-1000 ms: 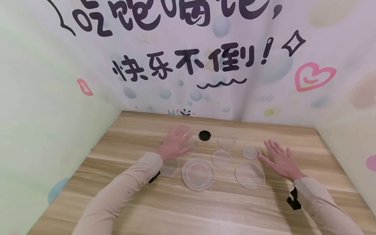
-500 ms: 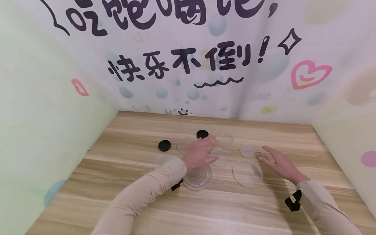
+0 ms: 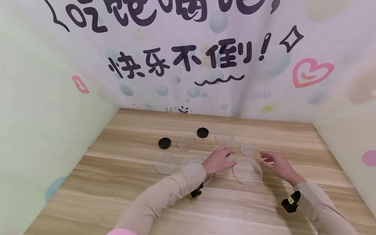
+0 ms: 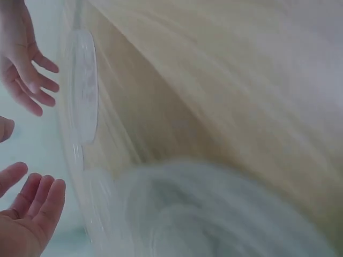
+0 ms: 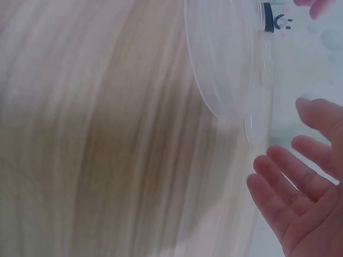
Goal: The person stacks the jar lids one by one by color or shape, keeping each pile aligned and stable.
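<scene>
My left hand [image 3: 219, 160] hovers above the middle dishes, its fingers loosely bent and nothing between them. Beneath it, a ringed clear plastic dish [image 3: 188, 160] is partly covered by hand and sleeve. To the right lies a wide clear dish [image 3: 247, 173], between my two hands. My right hand [image 3: 277, 164] is just beyond that dish's right side, fingers relaxed and holding nothing. A small clear dish [image 3: 247, 149] lies behind the wide one. In the right wrist view, the right palm [image 5: 303, 198] faces a clear dish [image 5: 220, 64]. The left wrist view has the left fingers [image 4: 45, 201] spread.
Two round black caps [image 3: 164, 143] stand toward the back left and centre. More clear dishes lie around them, including one at the left [image 3: 165, 164] and one at the back [image 3: 224, 138]. A printed curtain [image 3: 182, 65] borders the wooden table [image 3: 97, 189].
My left hand has swept rightward across the dishes from the left group, uncovering the left black cap and the dishes there. My right hand stays nearly in place, its fingers more bent.
</scene>
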